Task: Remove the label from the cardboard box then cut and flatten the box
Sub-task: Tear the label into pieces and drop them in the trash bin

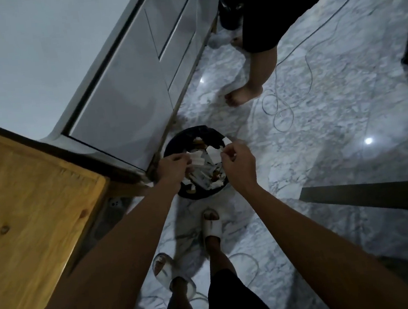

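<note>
Label scraps, white and thin, are what both hands hold over a bin; no cardboard box shows anywhere in view.

Nearest, at 6 o'clock, the person's legs and two feet in pale sandals stand on a marble floor. Both bare forearms reach forward from the bottom corners toward the centre. At 9 o'clock lies the corner of a wooden table.

At the centre, the left hand hangs over the left rim of a round black bin, fingers curled; whether it pinches paper I cannot tell, since its fingertips blur into the white litter below. The right hand is over the right rim, thumb and fingers pinched narrowly on a small white scrap that sticks up just above the knuckles. The bin is full of white and brown paper bits.

Farther, at 11 o'clock, a grey cabinet runs along the wall. At 1 o'clock another person's bare leg and foot stand beside a loose white cable.

The scrap looks feather-light, limp and probably tacky on one side, so it may cling to the fingers; pinching an edge and flicking it off should free it.
</note>
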